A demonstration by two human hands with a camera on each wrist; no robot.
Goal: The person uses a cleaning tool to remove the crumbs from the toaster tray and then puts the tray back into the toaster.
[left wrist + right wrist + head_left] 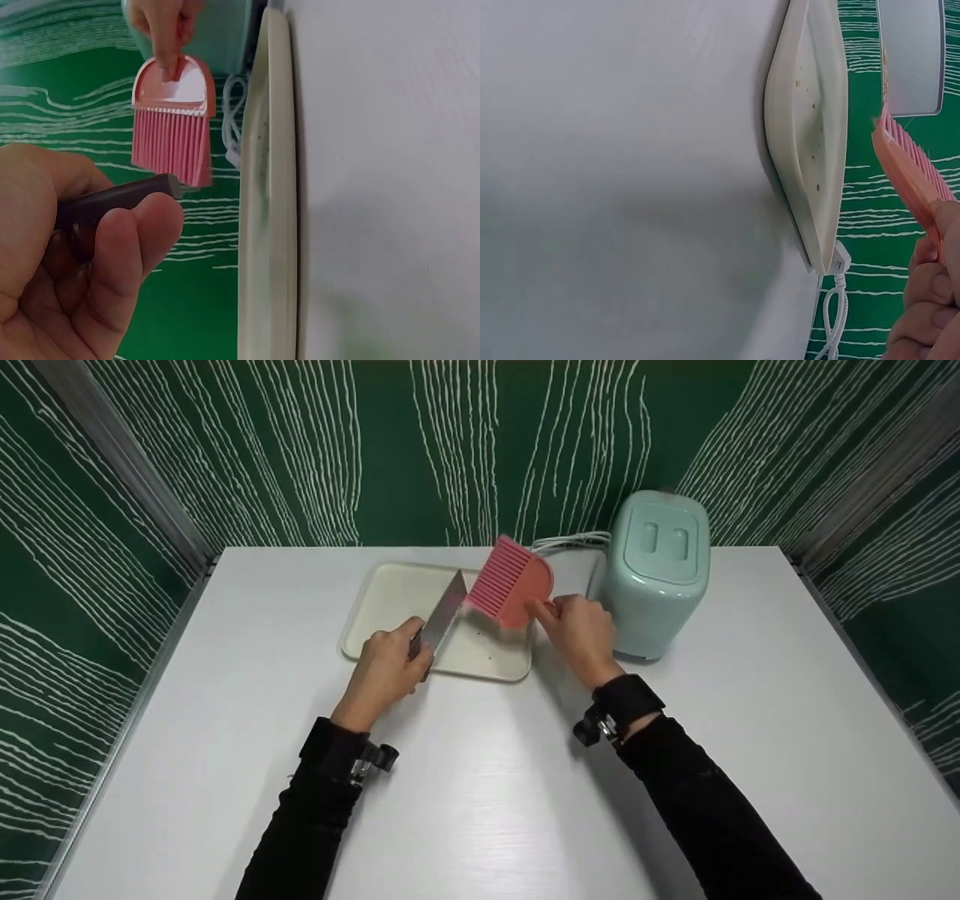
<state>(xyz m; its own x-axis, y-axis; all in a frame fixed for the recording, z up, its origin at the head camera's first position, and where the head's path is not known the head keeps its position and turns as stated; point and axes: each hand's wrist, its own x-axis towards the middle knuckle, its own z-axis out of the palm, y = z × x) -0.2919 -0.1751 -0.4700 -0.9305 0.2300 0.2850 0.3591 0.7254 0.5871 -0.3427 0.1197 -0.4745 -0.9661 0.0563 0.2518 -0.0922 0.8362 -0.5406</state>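
Note:
My left hand [386, 666] grips the dark handle [120, 201] of a small grey dustpan [445, 613]. The pan is tilted steeply above the cream tray [390, 585], and its flat grey panel [911, 56] shows in the right wrist view with brownish bits along one edge. My right hand [579, 634] holds a pink hand brush [517, 585] by its short handle. Its bristles [169, 146] point toward the dustpan, their lower corner close to the pan's edge. Several small crumbs [814, 135] lie on the tray below the brush.
A mint-green toaster [660, 577] stands right of the tray, close beside my right hand. Its white cord [574, 540] lies bundled behind at the table's back edge. The white table [480, 780] is bounded by green walls [390, 450] with white lines.

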